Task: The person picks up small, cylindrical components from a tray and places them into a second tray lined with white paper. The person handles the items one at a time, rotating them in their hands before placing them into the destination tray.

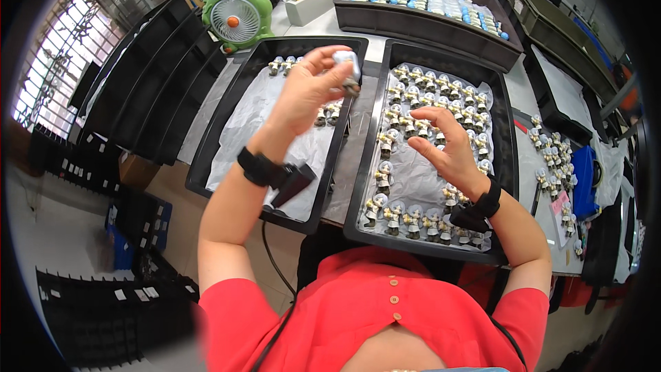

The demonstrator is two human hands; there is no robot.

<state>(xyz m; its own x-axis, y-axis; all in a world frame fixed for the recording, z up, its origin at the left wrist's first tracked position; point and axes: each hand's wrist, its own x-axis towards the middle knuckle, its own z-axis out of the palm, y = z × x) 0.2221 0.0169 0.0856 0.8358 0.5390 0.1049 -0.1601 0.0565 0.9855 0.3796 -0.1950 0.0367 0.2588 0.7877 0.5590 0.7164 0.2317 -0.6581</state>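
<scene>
Left hand (303, 93) pinches a small pale-domed plastic figurine (348, 69) at fingertip height above the gap between trays, raised as if for a close look. Right hand (451, 151) hovers fingers spread, holding nothing, over the right black plastic tray (506, 131) packed with rows of matching figurines on white plastic sheet. Left of that tray sits a second black tray (227, 117), few figurines at its far end. Green round desk fan (235, 15) stands beyond it.

Two trays side by side, left tray (227, 103) sparse, right tray (506, 124) full of figurines (413, 220)
</scene>
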